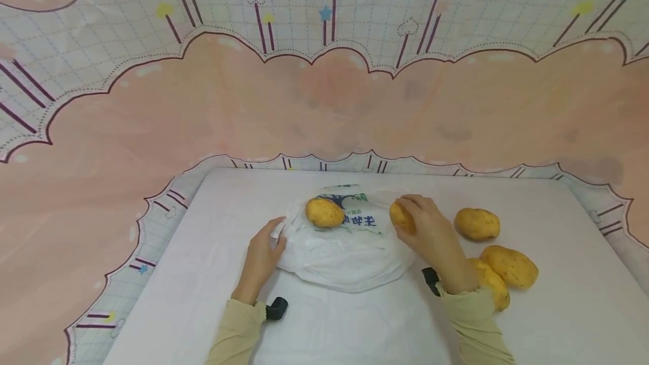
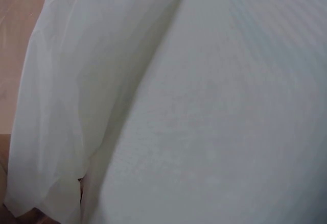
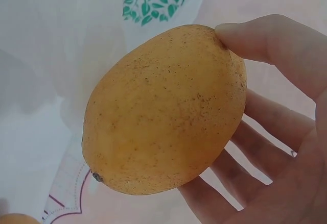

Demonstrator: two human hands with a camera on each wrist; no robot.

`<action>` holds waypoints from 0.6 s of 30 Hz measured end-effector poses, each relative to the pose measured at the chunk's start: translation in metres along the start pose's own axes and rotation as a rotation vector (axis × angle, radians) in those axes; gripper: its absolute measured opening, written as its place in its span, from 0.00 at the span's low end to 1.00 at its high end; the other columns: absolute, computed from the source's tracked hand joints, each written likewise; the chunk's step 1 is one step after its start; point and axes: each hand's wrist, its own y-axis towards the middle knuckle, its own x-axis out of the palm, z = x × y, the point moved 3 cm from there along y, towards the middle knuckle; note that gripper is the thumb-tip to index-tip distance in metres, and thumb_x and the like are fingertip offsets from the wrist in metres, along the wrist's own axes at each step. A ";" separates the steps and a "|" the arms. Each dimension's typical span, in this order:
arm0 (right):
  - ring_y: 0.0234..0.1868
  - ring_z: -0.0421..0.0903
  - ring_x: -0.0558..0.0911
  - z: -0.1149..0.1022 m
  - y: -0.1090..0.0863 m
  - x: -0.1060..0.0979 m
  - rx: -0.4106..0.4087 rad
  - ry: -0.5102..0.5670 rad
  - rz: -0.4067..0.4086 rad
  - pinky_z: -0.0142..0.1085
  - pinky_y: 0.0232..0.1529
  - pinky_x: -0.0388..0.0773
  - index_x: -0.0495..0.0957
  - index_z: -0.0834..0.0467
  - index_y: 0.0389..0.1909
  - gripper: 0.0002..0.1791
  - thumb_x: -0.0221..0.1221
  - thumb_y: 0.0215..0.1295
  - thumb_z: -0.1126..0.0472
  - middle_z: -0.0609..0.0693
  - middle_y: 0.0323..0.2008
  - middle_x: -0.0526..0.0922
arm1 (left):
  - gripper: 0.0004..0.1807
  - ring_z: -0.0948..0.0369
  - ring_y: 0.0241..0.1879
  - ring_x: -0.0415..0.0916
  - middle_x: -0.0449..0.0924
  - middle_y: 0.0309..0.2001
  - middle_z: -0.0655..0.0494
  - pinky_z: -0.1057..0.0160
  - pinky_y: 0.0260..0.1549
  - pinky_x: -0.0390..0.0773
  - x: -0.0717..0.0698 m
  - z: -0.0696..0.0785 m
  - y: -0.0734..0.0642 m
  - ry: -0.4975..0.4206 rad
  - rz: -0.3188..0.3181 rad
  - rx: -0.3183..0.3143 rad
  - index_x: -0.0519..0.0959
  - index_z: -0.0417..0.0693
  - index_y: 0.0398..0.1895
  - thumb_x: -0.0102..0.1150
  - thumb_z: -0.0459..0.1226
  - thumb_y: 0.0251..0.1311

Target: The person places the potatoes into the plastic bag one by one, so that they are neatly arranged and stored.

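Table edge beyond bag; right fingers hold potato, left perhaps bag.

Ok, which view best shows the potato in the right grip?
The right wrist view: the potato appears large, its speckled skin mostly uncovered. The head view shows it small and partly hidden by the right grip. The left wrist view doesn't show it, though the white bag is in frame.

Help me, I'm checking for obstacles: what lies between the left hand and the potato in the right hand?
In the head view, the white bag and another potato, seen against it, lie between the left hand and the held potato.
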 end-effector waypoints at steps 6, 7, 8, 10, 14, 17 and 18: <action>0.59 0.58 0.75 -0.005 0.003 0.006 -0.022 0.023 0.000 0.54 0.58 0.77 0.77 0.65 0.57 0.28 0.71 0.55 0.65 0.61 0.59 0.76 | 0.25 0.44 0.65 0.71 0.76 0.63 0.40 0.45 0.64 0.69 0.000 -0.001 0.000 0.002 0.000 0.002 0.74 0.41 0.63 0.60 0.28 0.62; 0.59 0.58 0.75 -0.006 0.004 0.007 -0.023 0.026 -0.003 0.54 0.59 0.77 0.77 0.65 0.58 0.28 0.71 0.55 0.65 0.61 0.60 0.76 | 0.25 0.44 0.65 0.71 0.76 0.63 0.40 0.45 0.64 0.70 0.000 -0.001 0.000 0.004 0.001 0.006 0.74 0.41 0.63 0.60 0.27 0.61; 0.59 0.58 0.75 -0.006 0.004 0.008 -0.025 0.027 -0.004 0.54 0.59 0.77 0.77 0.65 0.58 0.28 0.70 0.55 0.65 0.61 0.60 0.76 | 0.25 0.44 0.65 0.71 0.76 0.63 0.40 0.45 0.64 0.70 0.000 -0.001 0.000 0.004 0.002 0.010 0.74 0.41 0.63 0.60 0.27 0.61; 0.60 0.58 0.75 -0.009 0.006 0.010 -0.031 0.029 -0.003 0.54 0.59 0.77 0.77 0.65 0.58 0.28 0.71 0.55 0.65 0.60 0.60 0.76 | 0.25 0.44 0.65 0.71 0.76 0.62 0.40 0.45 0.64 0.70 0.000 -0.001 0.000 0.006 0.005 0.018 0.74 0.41 0.63 0.61 0.27 0.61; 0.60 0.57 0.75 -0.015 0.009 0.015 -0.047 0.033 0.007 0.53 0.58 0.78 0.78 0.64 0.57 0.28 0.72 0.54 0.64 0.60 0.60 0.76 | 0.25 0.44 0.65 0.71 0.76 0.62 0.40 0.45 0.64 0.70 0.001 -0.003 0.000 0.005 0.008 0.027 0.74 0.41 0.63 0.61 0.27 0.61; 0.60 0.57 0.75 -0.018 0.011 0.019 -0.054 0.031 0.006 0.53 0.56 0.79 0.78 0.64 0.57 0.27 0.72 0.54 0.64 0.59 0.59 0.76 | 0.25 0.44 0.65 0.71 0.76 0.63 0.40 0.45 0.65 0.69 0.001 -0.004 0.000 0.005 0.009 0.027 0.74 0.41 0.63 0.61 0.27 0.60; 0.59 0.56 0.75 -0.019 0.011 0.021 -0.055 0.028 0.003 0.53 0.56 0.79 0.78 0.63 0.56 0.27 0.72 0.54 0.64 0.59 0.59 0.76 | 0.25 0.44 0.65 0.71 0.76 0.63 0.40 0.45 0.65 0.69 0.001 -0.004 0.000 0.006 0.010 0.027 0.74 0.41 0.63 0.61 0.27 0.61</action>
